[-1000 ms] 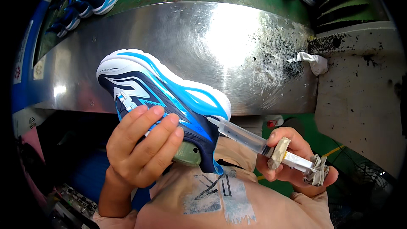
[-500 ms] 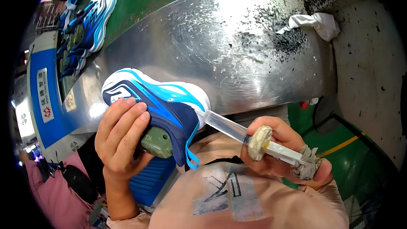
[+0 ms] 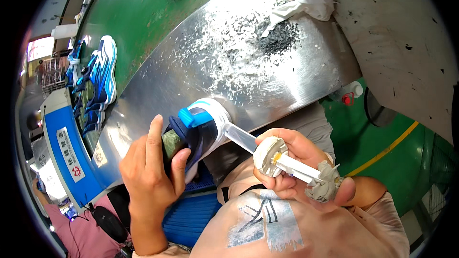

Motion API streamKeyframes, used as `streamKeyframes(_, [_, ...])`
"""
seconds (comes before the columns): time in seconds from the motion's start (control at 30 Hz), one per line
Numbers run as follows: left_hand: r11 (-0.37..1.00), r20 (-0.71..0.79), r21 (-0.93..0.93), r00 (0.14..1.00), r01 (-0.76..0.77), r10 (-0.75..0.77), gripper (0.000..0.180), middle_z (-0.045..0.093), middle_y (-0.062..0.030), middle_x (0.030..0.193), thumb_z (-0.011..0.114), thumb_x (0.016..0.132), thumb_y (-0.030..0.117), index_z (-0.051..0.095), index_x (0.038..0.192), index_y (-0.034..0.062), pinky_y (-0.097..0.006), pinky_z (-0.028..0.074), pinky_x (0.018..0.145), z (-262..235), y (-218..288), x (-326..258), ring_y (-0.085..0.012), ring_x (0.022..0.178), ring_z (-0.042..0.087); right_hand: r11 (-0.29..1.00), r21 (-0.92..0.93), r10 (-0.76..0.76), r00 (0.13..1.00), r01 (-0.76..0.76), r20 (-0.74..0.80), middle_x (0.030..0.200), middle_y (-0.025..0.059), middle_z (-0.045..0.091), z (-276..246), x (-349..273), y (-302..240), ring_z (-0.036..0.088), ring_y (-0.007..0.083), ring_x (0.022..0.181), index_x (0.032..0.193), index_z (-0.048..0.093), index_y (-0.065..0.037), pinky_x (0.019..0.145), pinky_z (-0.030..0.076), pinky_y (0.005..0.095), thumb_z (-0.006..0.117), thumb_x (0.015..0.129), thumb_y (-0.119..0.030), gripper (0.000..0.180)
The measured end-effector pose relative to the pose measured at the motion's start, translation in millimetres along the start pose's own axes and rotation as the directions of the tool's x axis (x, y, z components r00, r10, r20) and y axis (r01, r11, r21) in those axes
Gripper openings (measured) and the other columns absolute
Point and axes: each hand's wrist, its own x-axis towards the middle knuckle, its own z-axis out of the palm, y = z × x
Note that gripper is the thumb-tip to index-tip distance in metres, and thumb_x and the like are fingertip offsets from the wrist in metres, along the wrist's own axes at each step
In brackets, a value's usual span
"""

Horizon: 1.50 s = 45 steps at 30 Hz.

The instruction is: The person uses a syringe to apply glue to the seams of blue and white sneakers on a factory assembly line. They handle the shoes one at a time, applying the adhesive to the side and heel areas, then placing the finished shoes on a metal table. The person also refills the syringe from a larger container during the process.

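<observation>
One shoe [image 3: 198, 129] in the fingers, one syringe [image 3: 282, 160], one white rag [image 3: 306, 5], several shoes [image 3: 98, 83] beyond them.

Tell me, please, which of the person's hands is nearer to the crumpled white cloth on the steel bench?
Right. The right hand, gripping the syringe, sits below the crumpled white cloth, slightly closer. The left hand, holding the blue sneaker, is farther down-left.

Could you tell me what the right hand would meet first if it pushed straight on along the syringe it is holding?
Probably the blue and white shoe in the left hand; the right hand's syringe tip already seems to touch its sole edge.
</observation>
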Motion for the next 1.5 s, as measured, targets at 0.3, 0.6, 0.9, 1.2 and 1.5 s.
streamKeyframes(0.3, [0.945,-0.020,0.064,0.947,0.321,-0.321,0.043,0.057,-0.0194,0.061,0.058,0.091,0.020,0.054,0.115,-0.0150,-0.042,0.042,0.049,3,41,22,-0.0359,0.052,0.057,0.988,-0.005,-0.152,0.987,0.152,-0.044,0.115,0.0100,0.042,18,-6,21,0.042,0.0111,0.092,0.144,0.009,0.006,0.078,0.038,0.0224,0.077,0.060,-0.068,0.131])
streamKeyframes(0.6, [0.923,-0.045,0.041,0.924,0.382,-0.380,0.034,0.056,-0.0233,0.055,0.054,0.093,0.022,0.057,0.098,-0.0122,-0.045,0.042,0.047,-1,46,31,-0.0393,0.051,0.058,0.923,-0.262,-0.295,0.956,0.284,-0.003,0.114,0.0084,0.045,32,-9,53,0.045,0.0115,0.088,0.144,0.013,0.004,0.073,0.042,0.0237,0.077,0.067,-0.058,0.118])
streamKeyframes(0.9, [0.915,-0.068,-0.046,0.913,0.400,-0.402,0.031,0.057,-0.0260,0.063,0.053,0.094,0.022,0.059,0.097,-0.0075,-0.048,0.043,0.056,2,22,23,-0.0429,0.061,0.059,0.951,-0.304,-0.146,0.955,0.063,-0.258,0.105,0.0078,0.050,56,-12,63,0.045,0.0089,0.079,0.142,0.023,-0.002,0.064,0.041,0.0203,0.077,0.061,-0.063,0.114])
streamKeyframes(1.2, [0.909,-0.181,-0.409,0.983,-0.079,0.004,0.049,0.051,-0.0219,0.129,0.072,0.068,0.021,0.064,0.115,0.0106,-0.058,0.026,0.108,6,-13,-42,-0.0460,0.129,0.038,0.920,0.390,0.033,0.999,-0.047,0.041,0.091,0.0053,0.038,-11,59,12,0.032,0.0125,0.068,0.134,0.036,-0.001,0.052,0.028,0.0235,0.049,0.075,-0.078,0.097])
streamKeyframes(1.5, [0.975,-0.543,-0.222,0.830,0.003,-0.127,0.021,0.068,-0.0067,0.101,0.065,0.084,0.017,0.057,0.103,0.0180,-0.034,0.049,0.087,57,-45,-128,-0.0240,0.096,0.067,0.825,-0.320,0.501,0.865,-0.466,0.034,0.085,0.0145,0.051,98,155,1,0.029,0.0069,0.055,0.133,0.026,0.008,0.041,0.026,0.0188,0.044,0.067,-0.089,0.119])
